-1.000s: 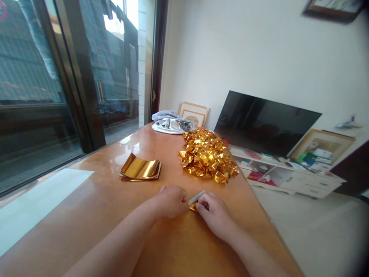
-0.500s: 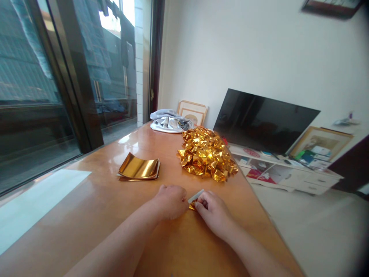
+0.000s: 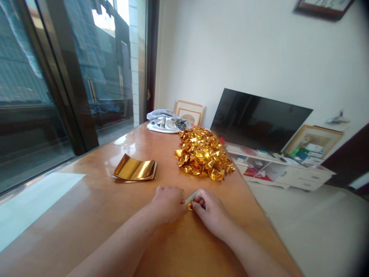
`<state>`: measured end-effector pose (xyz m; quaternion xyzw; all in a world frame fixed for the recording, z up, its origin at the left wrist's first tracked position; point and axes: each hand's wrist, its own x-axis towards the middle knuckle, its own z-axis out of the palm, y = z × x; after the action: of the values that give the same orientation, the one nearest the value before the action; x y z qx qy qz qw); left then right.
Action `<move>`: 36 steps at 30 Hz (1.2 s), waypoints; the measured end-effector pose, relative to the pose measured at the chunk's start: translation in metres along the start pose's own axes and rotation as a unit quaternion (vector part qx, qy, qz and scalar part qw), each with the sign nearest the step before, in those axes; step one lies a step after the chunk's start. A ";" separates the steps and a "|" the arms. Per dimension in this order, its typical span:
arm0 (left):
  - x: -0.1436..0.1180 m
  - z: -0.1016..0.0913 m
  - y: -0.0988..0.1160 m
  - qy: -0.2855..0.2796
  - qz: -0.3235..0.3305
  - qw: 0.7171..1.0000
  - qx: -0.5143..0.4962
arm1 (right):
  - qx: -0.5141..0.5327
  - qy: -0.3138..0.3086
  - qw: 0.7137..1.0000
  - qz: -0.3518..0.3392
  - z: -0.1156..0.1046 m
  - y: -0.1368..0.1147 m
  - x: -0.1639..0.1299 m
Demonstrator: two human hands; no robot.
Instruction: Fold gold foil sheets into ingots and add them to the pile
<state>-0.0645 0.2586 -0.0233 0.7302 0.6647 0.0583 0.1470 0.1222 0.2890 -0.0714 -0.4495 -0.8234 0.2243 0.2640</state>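
Note:
A small piece of gold foil paper point(image 3: 191, 200) with a white underside sits pinched between my left hand point(image 3: 168, 202) and my right hand point(image 3: 211, 211) on the wooden table point(image 3: 95, 207). Both hands rest on the tabletop with fingertips closed on the paper. Farther away lies a stack of flat gold foil sheets point(image 3: 134, 170) on the left. A heap of folded gold foil pieces point(image 3: 202, 153) lies beyond my right hand.
A grey cloth bundle point(image 3: 165, 121) lies at the table's far end, by a framed picture point(image 3: 188, 112) against the wall. A dark TV screen point(image 3: 259, 121) leans on a low white cabinet point(image 3: 288, 175) to the right. Glass sliding doors point(image 3: 43, 88) run along the left.
My hands stay on the foil paper with only slight finger shifts. The camera has turned a little, so everything sits slightly further left in the picture.

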 end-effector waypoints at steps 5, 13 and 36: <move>0.002 0.003 -0.002 0.014 0.029 0.999 -0.032 | -0.013 -0.012 1.000 -0.016 -0.002 0.000 0.002; -0.001 -0.001 -0.003 -0.009 0.078 0.996 -0.036 | -0.039 -0.023 0.998 -0.047 -0.007 -0.004 -0.001; 0.004 0.001 -0.006 -0.017 0.069 0.995 -0.072 | -0.117 -0.038 0.990 -0.066 -0.041 0.005 -0.011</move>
<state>-0.0693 0.2631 -0.0268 0.7626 0.6041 0.1035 0.2067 0.1569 0.2874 -0.0460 -0.4135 -0.8812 0.1255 0.1920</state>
